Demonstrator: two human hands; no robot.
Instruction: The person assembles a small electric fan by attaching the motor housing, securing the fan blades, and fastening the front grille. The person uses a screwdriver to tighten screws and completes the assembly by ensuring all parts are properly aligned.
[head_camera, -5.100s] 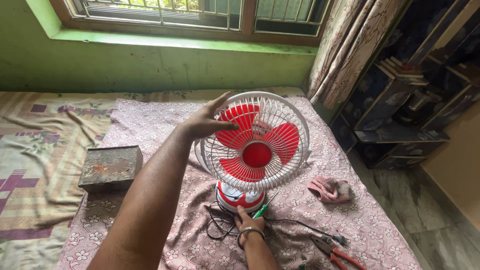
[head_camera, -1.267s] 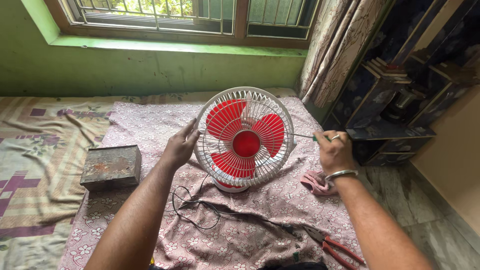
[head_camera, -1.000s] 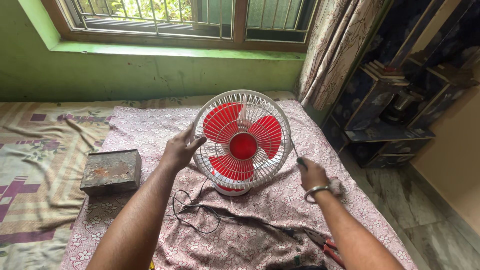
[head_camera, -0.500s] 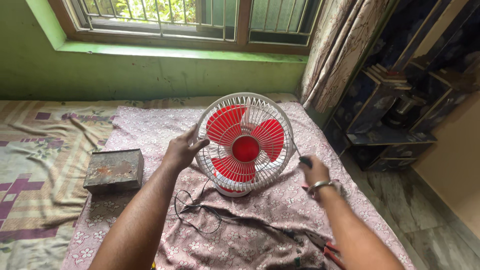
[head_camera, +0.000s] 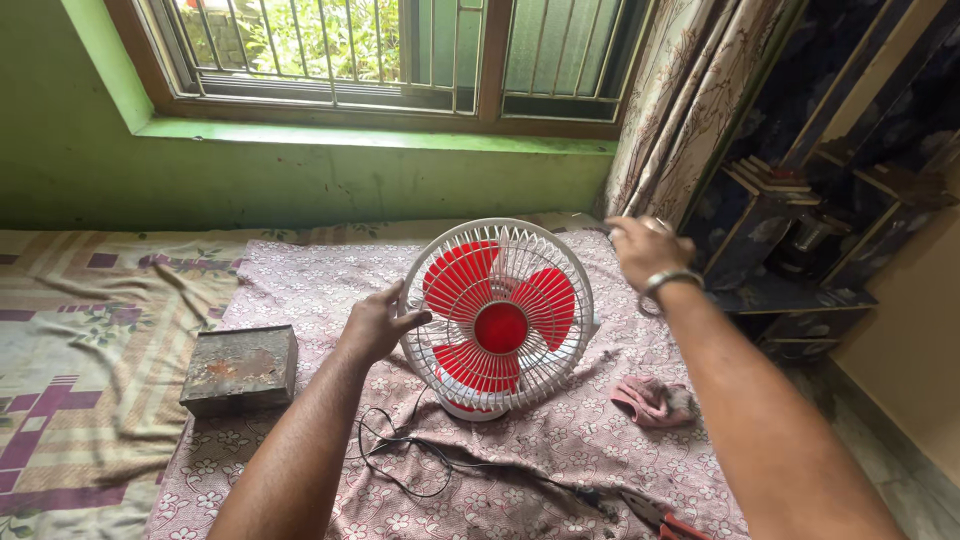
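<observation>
A small table fan (head_camera: 500, 325) with red blades and a white wire grille stands upright on a floral sheet (head_camera: 300, 280), facing me. My left hand (head_camera: 380, 325) grips the left rim of the grille. My right hand (head_camera: 645, 250), with a metal bangle on the wrist, is raised beside the fan's upper right edge with its fingers closed. The screwdriver it held a moment ago is almost wholly hidden in the fist. The fan's black cord (head_camera: 420, 455) trails loosely over the sheet in front of the base.
A rusty metal box (head_camera: 240, 368) lies left of the fan. A pink rag (head_camera: 655, 400) sits to its right, and red-handled pliers (head_camera: 665, 520) lie at the bottom edge. A patterned curtain (head_camera: 680, 100) and a dark shelf unit (head_camera: 800, 220) stand at the right.
My right hand has risen from the fan's lower right side to its upper right edge. My left hand has stayed on the grille's left rim. The view has tilted upward.
</observation>
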